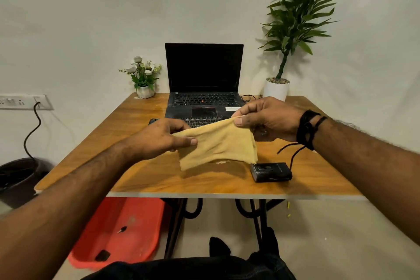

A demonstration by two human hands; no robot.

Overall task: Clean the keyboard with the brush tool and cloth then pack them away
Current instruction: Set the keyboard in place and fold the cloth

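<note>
- Cloth [216, 143]: yellow, held up above the table between both hands, stretched along its top edge; lower edge hangs free, one corner dangling just above the case.
- Left hand [159, 138]: grips the cloth's left end, thumb on top, fingers curled beneath and clamped on the fabric.
- Right hand [268, 118]: pinches the cloth's right top corner between thumb and forefinger; the other fingers are curled in. Something small and dark shows in the palm, too unclear to name. Black cords wrap the wrist, loose ends trailing down to the table.
- Laptop [204, 84]: black, open, screen dark, at the table's far middle; red dot in the centre of its keys.
- Keyboard [200, 121]: black, lying just in front of the laptop, mostly hidden behind the cloth and hands.
- Case [271, 171]: small, black, flat on the table near the front edge, right of the cloth.
- Table [147, 179]: wooden top, pale edge, black metal legs.
- Flowers [143, 77]: white, in a small white pot, left of the laptop.
- Plant [295, 18]: tall, green, in a white pot at the far right corner.
- Socket strip [22, 102]: on the left wall, black cable hanging from it.
- Bin [18, 177]: dark, on the floor, left.
- Tray [118, 229]: red, on the floor under the table.
</note>
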